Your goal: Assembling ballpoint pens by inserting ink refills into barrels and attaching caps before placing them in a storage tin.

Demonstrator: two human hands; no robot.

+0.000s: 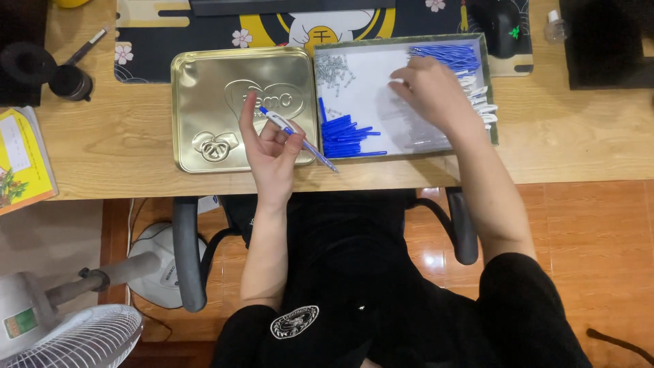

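Left hand [272,146], at the centre of the frame, pinches a white-and-blue pen [296,137] between thumb and curled fingers, with the index finger raised straight. The pen slants from upper left to lower right, its tip over the table [109,136] edge just beside the gold tin lid [242,109].

Right hand [430,90] reaches into the shallow white-lined tray [371,95] in the upper middle of the frame, fingers bent down onto the liner near a pale, see-through heap; whether they have closed on a piece cannot be told.

Within the tray, blue tubes [347,136] lie piled at the lower left, small metal springs [334,68] at the upper left, long blue refills [446,56] at the upper right, and white clips [482,103] along the right rim.

To do this well, my judgement is that the left hand should hold the pen steady and low over the table, so a dropped part stays near. The right hand should lift a single piece with its fingertips, clear of the neighbouring heaps, so the sorted piles stay unmixed.
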